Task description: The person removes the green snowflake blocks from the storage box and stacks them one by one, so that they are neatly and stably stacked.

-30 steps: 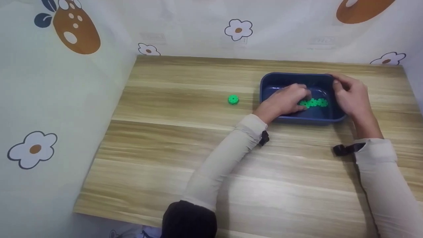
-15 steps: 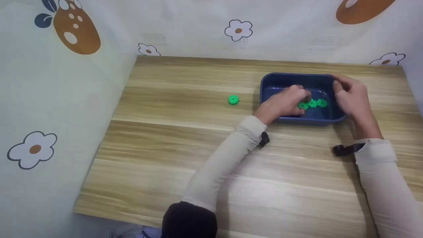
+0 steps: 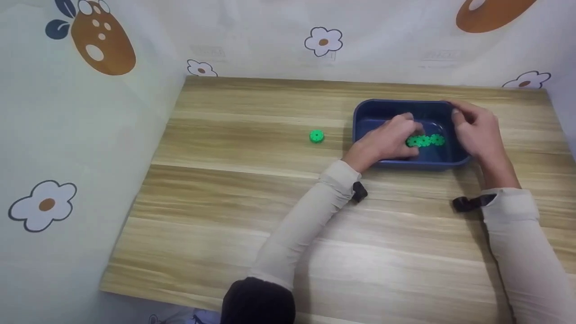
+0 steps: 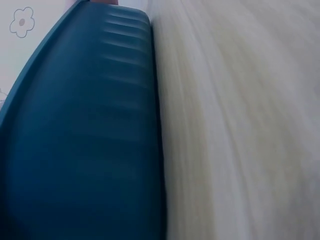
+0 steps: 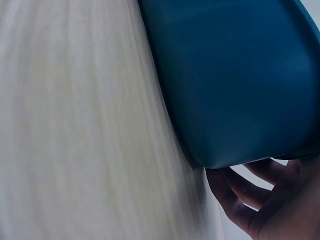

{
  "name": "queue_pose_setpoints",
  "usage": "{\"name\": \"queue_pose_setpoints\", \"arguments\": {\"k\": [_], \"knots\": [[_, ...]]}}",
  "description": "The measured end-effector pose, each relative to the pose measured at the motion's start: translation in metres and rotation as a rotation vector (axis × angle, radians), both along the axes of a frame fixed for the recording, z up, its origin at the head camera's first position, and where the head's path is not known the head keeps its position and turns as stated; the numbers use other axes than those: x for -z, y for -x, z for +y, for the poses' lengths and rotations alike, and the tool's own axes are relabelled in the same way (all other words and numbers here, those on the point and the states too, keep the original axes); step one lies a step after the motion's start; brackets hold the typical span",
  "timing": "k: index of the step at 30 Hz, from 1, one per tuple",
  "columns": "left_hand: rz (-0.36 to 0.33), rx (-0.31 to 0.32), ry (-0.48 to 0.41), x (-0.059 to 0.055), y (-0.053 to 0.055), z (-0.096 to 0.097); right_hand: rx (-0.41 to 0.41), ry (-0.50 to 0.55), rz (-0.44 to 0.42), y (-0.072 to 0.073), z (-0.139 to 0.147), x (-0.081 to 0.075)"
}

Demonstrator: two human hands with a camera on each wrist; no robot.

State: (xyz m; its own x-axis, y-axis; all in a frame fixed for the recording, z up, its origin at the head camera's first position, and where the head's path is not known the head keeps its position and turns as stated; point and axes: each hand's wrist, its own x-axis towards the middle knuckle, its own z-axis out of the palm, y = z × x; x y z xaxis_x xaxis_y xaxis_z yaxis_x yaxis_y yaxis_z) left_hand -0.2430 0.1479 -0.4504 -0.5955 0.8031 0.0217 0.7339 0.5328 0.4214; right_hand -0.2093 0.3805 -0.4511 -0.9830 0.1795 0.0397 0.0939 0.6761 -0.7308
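A dark blue plastic bin (image 3: 416, 165) sits at the right of the table. My left hand (image 3: 382, 139) reaches over its near-left side, with thumb and fingers curled about the left end of a short row of green flower-shaped discs (image 3: 437, 140) on the bin floor. The pinched disc (image 3: 414, 141) shows partly between thumb and fingers. At the right end, my right hand (image 3: 481, 132) grips the rim, thumb inside and other fingers outside. In the right wrist view, its fingers (image 5: 240, 192) lie along the outer wall. The left wrist view shows the bin's side (image 4: 90, 130), not the left hand.
Left of the bin, a small green stack of discs (image 3: 317, 136) stands on the wood-grain table (image 3: 225, 202). A patterned curtain (image 3: 261, 40) hangs along the back and left edges. Dark wrist cameras (image 3: 359, 192) sit at both cuffs.
The leftmost disc of the row slid slightly left with my left fingers, then back right against its neighbour. My right hand keeps the same grip on the rim.
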Motion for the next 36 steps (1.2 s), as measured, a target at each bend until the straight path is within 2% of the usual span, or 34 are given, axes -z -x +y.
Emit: {"name": "queue_pose_setpoints", "arguments": {"k": [4, 10, 16, 20, 24, 33, 36], "knots": [[0.0, -0.012, -0.046, 0.0, -0.001, -0.001, -0.002, 0.004, -0.004, 0.0, 0.0, 0.0], [0.009, -0.023, -0.202, -0.003, -0.003, -0.005, -0.013, -0.008, -0.009, 0.0, -0.002, -0.001], [0.112, 0.005, -0.388, -0.006, -0.004, -0.008, -0.021, -0.027, -0.023, 0.001, -0.001, -0.002], [0.143, -0.019, -0.489, -0.009, -0.005, -0.012, -0.029, -0.026, -0.044, 0.002, -0.001, -0.003], [0.142, -0.035, -0.549, -0.013, -0.007, -0.015, -0.035, -0.021, -0.057, 0.003, -0.002, -0.005], [0.099, -0.012, -0.669, -0.019, -0.005, -0.027, -0.031, -0.033, -0.027, 0.001, -0.003, -0.005], [0.109, 0.0, -0.715, -0.018, -0.004, -0.035, -0.03, -0.023, -0.03, 0.001, -0.002, -0.004]]}}
